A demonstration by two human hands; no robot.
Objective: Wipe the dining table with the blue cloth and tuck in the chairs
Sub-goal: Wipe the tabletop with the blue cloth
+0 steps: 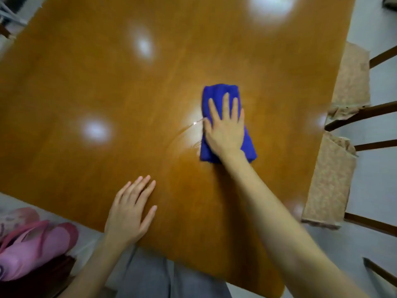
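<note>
Blue cloth (220, 91), folded, under flat right hand (225, 130); left hand (129, 214) flat on glossy table (96, 67).

The folded blue cloth (221, 91) lies on the glossy brown wooden table (107, 93), right of centre, under the right hand (225, 130). The left hand (129, 214) rests flat by the near edge. Two beige cushioned wooden chairs (350, 80) (328, 179) stand along its right side

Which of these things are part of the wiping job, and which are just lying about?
Part of the job: blue cloth, pressed flat by the right hand; dining table; cushioned chairs.
Just lying about: pink item beside the table's near edge.
</note>
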